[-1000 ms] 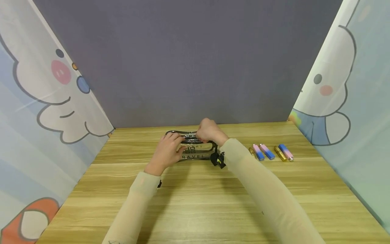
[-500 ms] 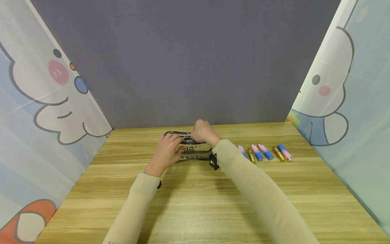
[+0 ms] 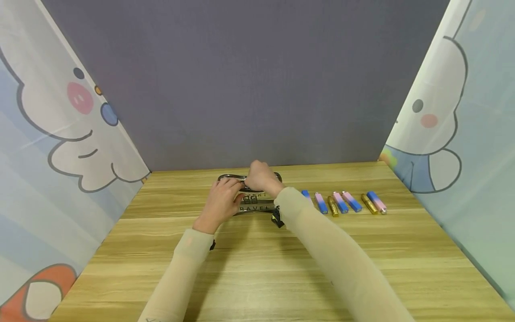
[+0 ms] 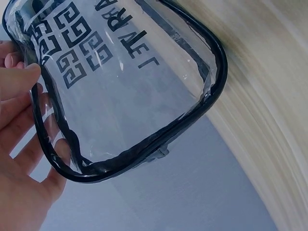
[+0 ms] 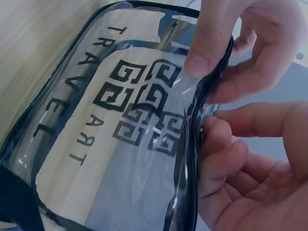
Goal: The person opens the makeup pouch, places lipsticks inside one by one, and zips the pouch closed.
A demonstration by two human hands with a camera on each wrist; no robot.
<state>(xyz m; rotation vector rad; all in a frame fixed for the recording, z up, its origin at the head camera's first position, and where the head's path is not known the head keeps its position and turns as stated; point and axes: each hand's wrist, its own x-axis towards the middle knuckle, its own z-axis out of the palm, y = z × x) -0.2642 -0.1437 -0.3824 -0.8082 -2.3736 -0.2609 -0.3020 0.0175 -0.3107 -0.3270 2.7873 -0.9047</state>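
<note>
One clear bag [image 5: 115,110], held two-handed: left hand [image 3: 219,199] grips its rim, right hand [image 3: 261,177] pinches its far edge, fingers narrow; even, steady tension advised.

Bag [image 5: 91,110]: showing see-through sides, black edges, black letters and black square swirls.
Sticks [image 3: 340,202]: wearing pink and blue.
Small tubes [image 3: 332,206]: shining gold.
Sleeves [image 3: 335,250]: showing a creamy colour.
Table [image 3: 257,277]: showing yellow-brown wood stripes.
Back wall [image 3: 257,80]: looking plain dark grey.
Side walls [image 3: 487,192]: showing white cartoon animals [image 3: 442,94] with pink cheeks on pale blue.
</note>
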